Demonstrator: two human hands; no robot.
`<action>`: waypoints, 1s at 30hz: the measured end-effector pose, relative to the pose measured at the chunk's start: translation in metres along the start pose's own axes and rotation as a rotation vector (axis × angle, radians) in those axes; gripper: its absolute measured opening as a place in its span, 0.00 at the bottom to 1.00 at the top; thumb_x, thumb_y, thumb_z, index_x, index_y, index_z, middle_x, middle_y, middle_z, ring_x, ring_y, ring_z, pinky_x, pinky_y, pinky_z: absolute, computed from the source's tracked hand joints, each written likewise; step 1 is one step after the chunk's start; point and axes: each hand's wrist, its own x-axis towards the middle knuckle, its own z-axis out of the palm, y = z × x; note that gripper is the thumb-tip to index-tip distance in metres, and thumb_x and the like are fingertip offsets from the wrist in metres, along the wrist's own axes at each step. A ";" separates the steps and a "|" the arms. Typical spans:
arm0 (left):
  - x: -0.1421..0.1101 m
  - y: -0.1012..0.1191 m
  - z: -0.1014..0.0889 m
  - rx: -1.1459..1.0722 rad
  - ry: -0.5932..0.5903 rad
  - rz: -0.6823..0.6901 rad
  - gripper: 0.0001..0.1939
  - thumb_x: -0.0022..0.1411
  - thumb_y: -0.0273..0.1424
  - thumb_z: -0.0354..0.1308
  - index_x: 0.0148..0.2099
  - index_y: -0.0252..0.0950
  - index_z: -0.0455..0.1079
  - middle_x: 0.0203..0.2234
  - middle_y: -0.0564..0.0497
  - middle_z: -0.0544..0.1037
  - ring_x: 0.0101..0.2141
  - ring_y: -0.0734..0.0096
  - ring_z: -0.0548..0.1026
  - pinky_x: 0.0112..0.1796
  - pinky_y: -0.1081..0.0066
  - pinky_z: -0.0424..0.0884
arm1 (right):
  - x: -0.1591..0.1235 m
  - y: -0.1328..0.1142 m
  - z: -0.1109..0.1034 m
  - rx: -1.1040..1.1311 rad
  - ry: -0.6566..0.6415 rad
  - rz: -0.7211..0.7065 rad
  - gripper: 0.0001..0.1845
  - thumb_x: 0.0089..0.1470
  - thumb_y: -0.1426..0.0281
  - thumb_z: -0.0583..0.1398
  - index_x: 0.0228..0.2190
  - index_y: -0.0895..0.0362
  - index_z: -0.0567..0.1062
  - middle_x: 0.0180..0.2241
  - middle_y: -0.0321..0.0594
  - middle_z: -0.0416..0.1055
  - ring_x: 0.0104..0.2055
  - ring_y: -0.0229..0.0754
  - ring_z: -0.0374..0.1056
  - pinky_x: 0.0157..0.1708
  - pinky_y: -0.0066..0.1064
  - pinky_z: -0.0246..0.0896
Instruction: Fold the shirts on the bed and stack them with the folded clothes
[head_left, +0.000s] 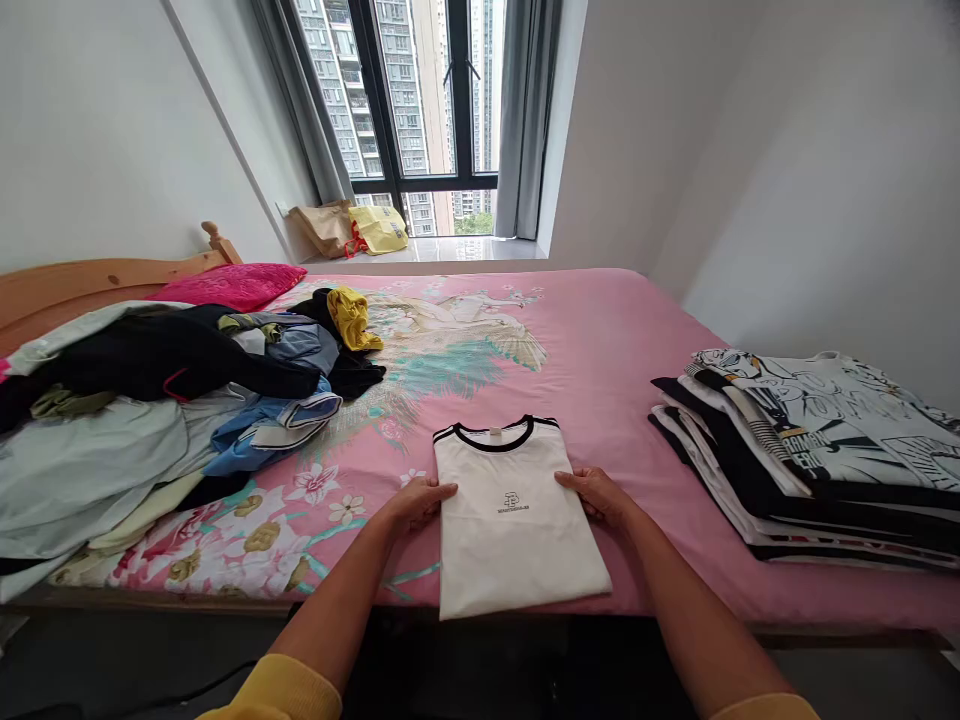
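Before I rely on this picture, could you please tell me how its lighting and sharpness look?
Head view: bright window, though the buildings outside remain discernible; floor below the bed very dark; folded stack at the right edge looks stretched; white shirt fairly evenly lit, its smallest lettering hard to read.

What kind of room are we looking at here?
Most likely a bedroom in a high-rise flat: a bed with a pink floral sheet, a curved wooden headboard, and a black-framed window facing tall apartment blocks.
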 end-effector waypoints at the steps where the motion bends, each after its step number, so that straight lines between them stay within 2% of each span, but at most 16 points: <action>1: 0.001 0.000 0.000 -0.015 0.007 -0.006 0.28 0.48 0.51 0.59 0.18 0.39 0.49 0.07 0.60 0.51 0.09 0.83 0.46 0.13 0.75 0.35 | 0.001 0.000 0.000 0.012 -0.013 0.005 0.21 0.44 0.53 0.64 0.20 0.57 0.64 0.10 0.27 0.54 0.10 0.27 0.42 0.08 0.23 0.31; 4: 0.006 0.002 0.000 -0.058 0.023 -0.038 0.28 0.49 0.50 0.60 0.17 0.39 0.49 0.07 0.60 0.51 0.10 0.84 0.45 0.14 0.76 0.35 | 0.007 0.000 -0.001 0.111 -0.040 -0.003 0.21 0.42 0.54 0.65 0.22 0.57 0.66 0.10 0.27 0.54 0.10 0.26 0.40 0.09 0.23 0.29; 8: 0.013 0.003 0.003 -0.132 0.102 -0.025 0.23 0.43 0.39 0.67 0.21 0.38 0.54 0.08 0.62 0.52 0.10 0.84 0.46 0.14 0.77 0.36 | 0.014 -0.001 0.000 0.206 0.015 -0.041 0.18 0.41 0.58 0.65 0.28 0.59 0.69 0.12 0.27 0.58 0.11 0.26 0.42 0.09 0.23 0.31; 11: 0.017 0.004 0.002 -0.203 0.116 -0.029 0.25 0.44 0.43 0.66 0.21 0.38 0.52 0.08 0.62 0.52 0.10 0.85 0.46 0.14 0.77 0.35 | 0.017 -0.004 0.000 0.225 0.021 -0.030 0.19 0.41 0.58 0.65 0.25 0.57 0.66 0.12 0.26 0.55 0.11 0.26 0.42 0.09 0.22 0.30; 15: 0.024 0.011 -0.006 -0.328 0.073 -0.060 0.27 0.51 0.50 0.58 0.20 0.39 0.47 0.09 0.62 0.49 0.10 0.85 0.44 0.13 0.79 0.35 | 0.021 -0.009 -0.002 0.283 0.006 -0.041 0.22 0.42 0.57 0.65 0.22 0.55 0.59 0.13 0.23 0.49 0.12 0.25 0.39 0.10 0.20 0.29; 20: 0.036 0.025 -0.013 -0.445 0.071 -0.076 0.25 0.55 0.47 0.55 0.22 0.38 0.47 0.09 0.63 0.49 0.09 0.86 0.44 0.12 0.82 0.37 | 0.031 -0.013 -0.002 0.342 0.024 -0.065 0.23 0.43 0.57 0.64 0.21 0.54 0.56 0.13 0.22 0.45 0.13 0.25 0.37 0.09 0.20 0.29; 24: 0.043 0.027 -0.014 -0.470 0.110 -0.075 0.23 0.58 0.42 0.54 0.21 0.38 0.47 0.08 0.63 0.50 0.09 0.87 0.44 0.11 0.83 0.38 | 0.038 -0.013 -0.002 0.348 0.048 -0.053 0.21 0.43 0.59 0.64 0.21 0.54 0.57 0.13 0.22 0.47 0.13 0.25 0.38 0.09 0.20 0.29; 30: 0.051 0.023 -0.008 -0.443 0.243 0.057 0.22 0.54 0.39 0.57 0.20 0.38 0.48 0.08 0.63 0.51 0.08 0.87 0.46 0.11 0.81 0.39 | 0.043 -0.011 -0.002 0.346 0.097 -0.062 0.19 0.43 0.61 0.63 0.21 0.54 0.57 0.13 0.23 0.47 0.12 0.26 0.38 0.09 0.21 0.29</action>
